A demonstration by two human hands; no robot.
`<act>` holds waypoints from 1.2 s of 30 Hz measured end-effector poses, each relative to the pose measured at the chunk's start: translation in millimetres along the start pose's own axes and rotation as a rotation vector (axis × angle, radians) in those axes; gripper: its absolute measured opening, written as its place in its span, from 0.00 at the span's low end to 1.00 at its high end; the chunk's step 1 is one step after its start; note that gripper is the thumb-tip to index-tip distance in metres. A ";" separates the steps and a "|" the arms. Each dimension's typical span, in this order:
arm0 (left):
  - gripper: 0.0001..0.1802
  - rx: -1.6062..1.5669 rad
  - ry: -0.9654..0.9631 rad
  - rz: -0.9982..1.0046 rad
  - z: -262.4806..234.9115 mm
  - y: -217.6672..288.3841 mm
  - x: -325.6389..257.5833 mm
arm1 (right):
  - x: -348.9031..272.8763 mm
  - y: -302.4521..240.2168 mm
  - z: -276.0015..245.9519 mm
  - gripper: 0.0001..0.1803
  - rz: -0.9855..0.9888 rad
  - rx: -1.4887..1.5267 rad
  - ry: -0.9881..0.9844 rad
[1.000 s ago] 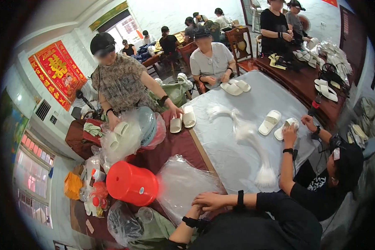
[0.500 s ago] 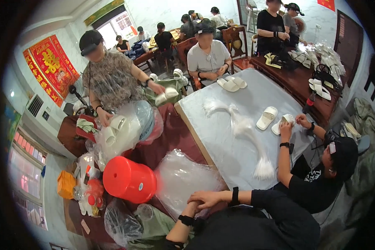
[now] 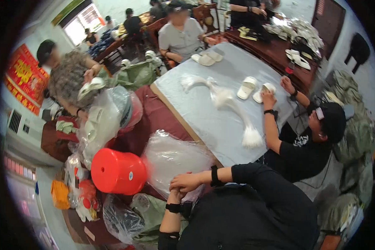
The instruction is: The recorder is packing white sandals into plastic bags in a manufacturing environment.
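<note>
Right hand (image 3: 186, 181) draped over the left hand (image 3: 176, 193), a person wearing black wristbands (image 3: 215, 175) sits or stands at a crowded worktable. The right fingers lie close together rather than spread; the left is mostly covered, so whether it is curled or flat cannot be told, nor whether the right grips it. Neither is seen pinching anything, and the crossed pose looks like one of rest.

Just beyond the hands, a stack of clear plastic bags (image 3: 175, 152) lies on a dark red tablecloth (image 3: 156, 110); whether the hands touch it is unclear. Against its left side sits a red bucket (image 3: 112, 171), perhaps placed there to keep the light sheets from sliding.

Farther right, a bundle of clear strands (image 3: 224, 98) stretches across a pale-covered table (image 3: 208, 125), probably laid lengthwise to prevent tangling. Beside it stands a white slipper (image 3: 247, 87), its mate (image 3: 258, 96) under a co-worker's hand (image 3: 269, 100), apparently to steady it. Another pair of slippers (image 3: 205, 60) waits at the far end, before a seated co-worker (image 3: 180, 35). At left, a standing co-worker (image 3: 68, 79) holds white slippers (image 3: 91, 87) above a bulging clear bag (image 3: 100, 125).
</note>
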State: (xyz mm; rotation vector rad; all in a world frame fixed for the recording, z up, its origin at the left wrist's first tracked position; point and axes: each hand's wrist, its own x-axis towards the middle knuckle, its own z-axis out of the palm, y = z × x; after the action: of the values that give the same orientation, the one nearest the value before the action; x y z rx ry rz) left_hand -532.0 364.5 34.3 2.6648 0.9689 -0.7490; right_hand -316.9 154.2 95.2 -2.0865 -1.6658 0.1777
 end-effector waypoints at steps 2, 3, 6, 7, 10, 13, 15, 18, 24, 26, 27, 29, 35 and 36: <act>0.40 0.009 -0.039 0.000 37.3 -27.1 15.3 | -2.1 -0.1 -4.8 0.22 -0.002 0.263 0.051; 0.44 0.012 -0.074 -0.012 44.1 -29.7 17.5 | -6.0 0.5 -6.0 0.23 -0.021 0.524 0.107; 0.43 -0.171 -0.239 0.155 23.5 5.3 40.3 | -19.4 7.4 -7.9 0.24 0.026 0.535 0.098; 0.39 -0.380 -0.364 0.296 -6.1 57.3 38.9 | -24.1 8.4 -10.2 0.24 0.053 0.532 0.118; 0.27 -1.043 -0.738 0.675 -71.4 170.7 25.8 | -27.0 4.5 -19.6 0.23 0.048 0.401 0.118; 0.30 -1.207 -0.894 0.864 -43.4 178.6 59.9 | -31.3 7.9 -11.7 0.22 0.008 0.290 0.206; 0.29 -1.202 -0.926 0.782 -42.6 198.5 59.8 | -39.2 15.6 -10.3 0.23 0.058 0.267 0.159; 0.27 -1.227 -0.938 0.473 -44.5 225.6 57.2 | -60.0 38.4 -16.3 0.28 0.085 0.206 0.154; 0.23 -0.046 0.032 0.715 -31.4 225.3 88.9 | -144.2 117.1 -36.4 0.25 0.386 0.197 0.303; 0.26 0.086 0.111 0.662 -49.9 229.0 56.7 | -173.4 127.6 -62.7 0.26 0.608 0.192 0.294; 0.29 0.166 0.131 0.579 -47.4 221.7 57.1 | -180.7 121.4 -85.5 0.26 0.736 0.177 0.253; 0.31 0.256 0.154 0.543 -41.9 225.8 55.7 | -215.3 161.3 -75.6 0.27 0.878 0.098 0.280; 0.39 0.205 -0.051 0.399 -21.6 227.3 68.9 | -280.6 216.2 -95.7 0.30 0.980 -0.018 0.509; 0.41 0.175 -0.064 0.384 -11.6 219.3 80.1 | -273.9 214.7 -107.6 0.30 1.071 -0.062 0.495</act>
State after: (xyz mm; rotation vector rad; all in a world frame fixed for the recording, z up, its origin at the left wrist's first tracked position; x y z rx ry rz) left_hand -333.1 244.8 6.6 2.8287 0.3692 -0.8530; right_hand -155.9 -169.3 48.7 -2.5704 -0.1830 -0.0668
